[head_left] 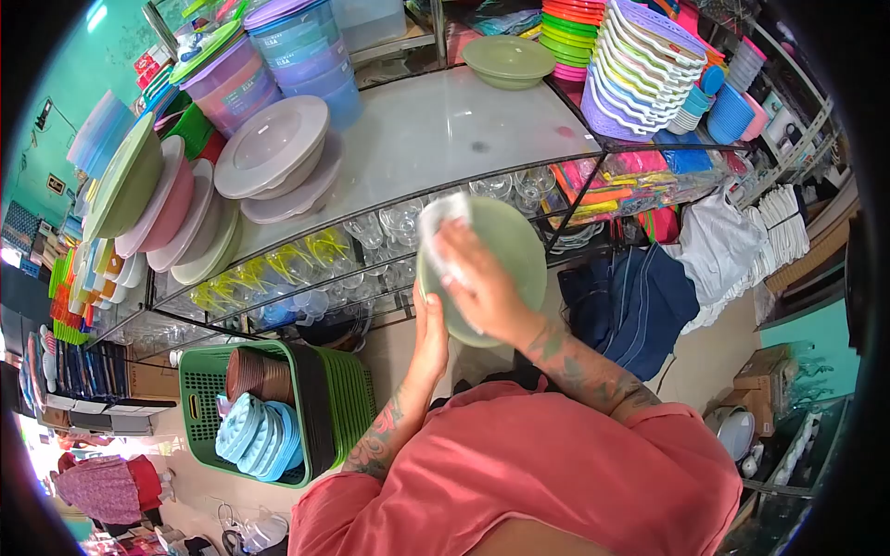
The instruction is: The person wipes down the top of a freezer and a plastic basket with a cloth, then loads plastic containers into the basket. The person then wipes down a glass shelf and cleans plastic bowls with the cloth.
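Observation:
A pale green bowl [514, 246] is tilted up in front of my chest, before the front edge of the glass shelf. My left hand [430, 324] grips its left edge from below. A white cloth [446, 211] lies against the bowl's inner face, with my right hand [473, 278] pressed over it. The right hand is slightly blurred by motion. A similar green bowl [508, 57] sits at the back of the shelf top.
Lidded bowls [272, 139] and tall tubs stand on the shelf's left [399, 130]. Stacked baskets [640, 74] are at its right. Glassware fills the level below. A green basket [206, 445] holds blue items on the floor. A person [109, 489] is at lower left.

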Demonstrator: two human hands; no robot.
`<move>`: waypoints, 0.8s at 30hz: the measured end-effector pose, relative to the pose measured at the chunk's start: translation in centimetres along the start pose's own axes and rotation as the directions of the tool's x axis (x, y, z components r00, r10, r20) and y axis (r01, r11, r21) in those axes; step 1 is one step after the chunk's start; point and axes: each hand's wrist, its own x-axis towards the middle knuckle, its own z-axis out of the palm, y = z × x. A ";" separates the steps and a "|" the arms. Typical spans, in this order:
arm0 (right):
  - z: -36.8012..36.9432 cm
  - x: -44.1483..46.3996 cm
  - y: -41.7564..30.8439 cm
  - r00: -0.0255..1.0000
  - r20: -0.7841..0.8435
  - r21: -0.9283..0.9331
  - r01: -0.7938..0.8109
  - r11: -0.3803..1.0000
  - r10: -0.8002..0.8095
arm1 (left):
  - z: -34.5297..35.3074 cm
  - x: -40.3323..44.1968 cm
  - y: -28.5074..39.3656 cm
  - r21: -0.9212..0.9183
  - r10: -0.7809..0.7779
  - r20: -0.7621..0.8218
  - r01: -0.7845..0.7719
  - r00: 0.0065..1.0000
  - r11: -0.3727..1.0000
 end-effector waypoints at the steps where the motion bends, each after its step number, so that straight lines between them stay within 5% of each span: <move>1: 0.2 -0.4 -1.2 0.995 0.089 0.031 0.037 0.999 -0.039 | 0.2 0.3 0.1 -0.002 0.024 -0.019 -0.024 1.000 1.000; 7: 0.0 -4.7 -0.5 0.972 0.233 -0.019 0.037 0.999 -0.032 | -2.2 0.9 3.0 -0.264 -0.120 -0.172 0.071 0.978 0.962; 13: -3.2 -3.7 6.3 0.982 -0.148 -0.211 -0.143 0.967 0.113 | -1.8 -0.5 3.2 -0.130 -0.170 -0.060 0.161 0.984 0.978; 20: -2.8 -2.2 3.7 0.969 0.217 -0.106 0.148 0.983 -0.122 | 0.0 -1.0 2.7 -0.135 -0.284 0.008 0.282 0.959 0.950; 23: -2.4 -3.5 -0.5 0.925 0.331 0.140 0.145 0.980 -0.184 | -0.4 -0.2 4.0 -0.251 -0.339 0.031 0.336 0.940 0.908; 24: -2.4 -3.7 -0.5 0.923 0.345 0.083 0.152 0.985 -0.172 | -0.4 -0.3 5.1 -0.265 -0.424 0.029 0.416 0.905 0.870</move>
